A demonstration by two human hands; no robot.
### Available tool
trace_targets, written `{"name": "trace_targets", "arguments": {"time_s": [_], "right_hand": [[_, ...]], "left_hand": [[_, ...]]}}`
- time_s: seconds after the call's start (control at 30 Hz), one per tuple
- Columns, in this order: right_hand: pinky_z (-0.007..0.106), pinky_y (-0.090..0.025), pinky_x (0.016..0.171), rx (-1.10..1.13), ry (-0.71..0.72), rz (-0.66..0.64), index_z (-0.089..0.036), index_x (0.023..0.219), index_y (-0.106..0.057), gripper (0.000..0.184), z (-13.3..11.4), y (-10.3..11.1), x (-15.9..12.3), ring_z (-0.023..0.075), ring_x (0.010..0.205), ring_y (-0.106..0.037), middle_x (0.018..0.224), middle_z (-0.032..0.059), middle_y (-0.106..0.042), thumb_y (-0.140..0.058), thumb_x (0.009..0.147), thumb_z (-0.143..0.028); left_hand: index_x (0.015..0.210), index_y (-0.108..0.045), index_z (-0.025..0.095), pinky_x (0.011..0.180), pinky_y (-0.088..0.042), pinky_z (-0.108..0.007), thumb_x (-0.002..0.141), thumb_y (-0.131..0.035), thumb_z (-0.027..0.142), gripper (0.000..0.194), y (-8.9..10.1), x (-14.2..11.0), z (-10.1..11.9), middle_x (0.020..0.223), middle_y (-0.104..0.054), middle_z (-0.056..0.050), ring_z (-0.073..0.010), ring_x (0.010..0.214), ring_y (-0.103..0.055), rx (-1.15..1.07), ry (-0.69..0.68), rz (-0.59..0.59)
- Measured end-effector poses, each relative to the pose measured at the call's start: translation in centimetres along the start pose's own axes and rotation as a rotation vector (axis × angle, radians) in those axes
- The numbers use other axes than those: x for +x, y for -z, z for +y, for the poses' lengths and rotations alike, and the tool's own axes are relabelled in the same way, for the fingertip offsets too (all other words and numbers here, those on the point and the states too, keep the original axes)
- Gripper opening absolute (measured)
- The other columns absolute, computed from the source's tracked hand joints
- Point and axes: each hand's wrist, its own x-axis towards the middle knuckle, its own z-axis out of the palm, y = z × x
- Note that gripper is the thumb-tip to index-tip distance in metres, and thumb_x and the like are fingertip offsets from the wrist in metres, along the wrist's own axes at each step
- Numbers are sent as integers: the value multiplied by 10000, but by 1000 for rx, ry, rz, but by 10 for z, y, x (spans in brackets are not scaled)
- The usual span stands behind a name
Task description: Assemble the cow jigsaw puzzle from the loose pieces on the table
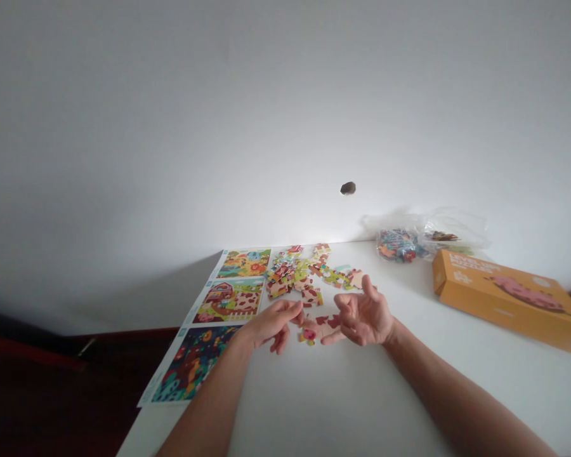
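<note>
On a white table (342, 406) lies a heap of loose colourful puzzle pieces (302, 274). My left hand (273, 324) hovers just in front of the heap, fingers curled and pinched on a small pink puzzle piece (299, 315). My right hand (364, 314) is palm up beside it, fingers apart, its fingertips touching a joined group of red, pink and cream pieces (316, 328) on the table between both hands.
A sheet with three printed puzzle pictures (204, 330) lies at the table's left edge. An orange puzzle box (502, 295) sits at the right, clear bags of pieces (409, 242) behind it. A white wall with a small dark mark (347, 188) rises behind.
</note>
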Motion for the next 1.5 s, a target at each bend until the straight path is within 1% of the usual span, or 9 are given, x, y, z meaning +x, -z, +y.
{"name": "trace_targets", "arguments": {"time_s": [0.17,0.3,0.43,0.5,0.57,0.63,0.73,0.93,1.5], "right_hand": [[340,-471,701,-91,-32,132,-185,781,-524,773,-8,6,-1,189,559,-579,515,-4,-515,-176,821,-874],[402,-496,797,-82,-63,158,-166,894,-579,812,-14,4,-6,232,776,-655,765,79,-656,-260,781,-904],[398,-476,941,-239,-171,81,-153,1053,-614,504,-14,-2,-8,235,1017,-654,1093,128,-667,-730,778,-559],[376,-510,884,-335,-167,59,-153,1084,-616,480,-11,-1,-6,228,995,-658,1114,123,-662,-798,738,-432],[319,-529,702,-489,-36,208,-155,1029,-619,409,-9,2,-2,192,802,-656,971,91,-677,-748,772,-446],[276,-471,588,-784,205,550,-173,918,-614,288,-9,7,-1,152,636,-573,803,41,-644,-670,824,-439],[310,-455,686,-1315,440,1038,-198,879,-618,123,-9,15,-1,179,714,-552,830,51,-620,-570,867,-310],[425,-432,805,-1820,65,1310,-208,1128,-632,340,4,21,-1,327,991,-511,1079,165,-548,-616,795,-277],[460,-409,989,-1828,221,650,-257,1317,-578,465,3,24,11,283,1208,-495,1362,86,-560,-546,859,-182]], "left_hand": [[897,-473,186,334,-381,-162,864,-524,670,488,6,2,-3,958,-727,-86,-120,464,-655,-143,-87,14],[934,-529,157,662,-574,-281,866,-599,592,446,3,3,-3,1157,-684,-167,-217,844,-741,-296,-143,-106],[999,-580,141,719,-573,-335,879,-586,578,454,-2,4,-1,1172,-670,-169,-237,861,-737,-217,-139,-159],[991,-605,145,651,-559,-311,864,-612,547,422,1,7,-2,1114,-689,-142,-219,806,-723,-84,-254,18],[922,-628,164,629,-534,-290,855,-625,486,329,9,12,-4,1011,-707,-97,-196,778,-688,89,-492,443],[894,-635,199,787,-524,-324,878,-584,383,191,20,17,-9,987,-704,-65,-210,920,-656,308,-682,874],[790,-639,214,887,-463,-380,856,-562,242,105,31,22,-17,853,-691,-50,-237,915,-624,734,-674,1148],[834,-696,216,834,-458,-394,816,-576,179,126,19,32,-27,865,-663,-73,-256,866,-593,1031,-450,1104],[1103,-691,205,1065,-457,-412,854,-560,133,290,2,32,-23,1229,-643,-87,-229,1195,-569,813,-759,610]]}}
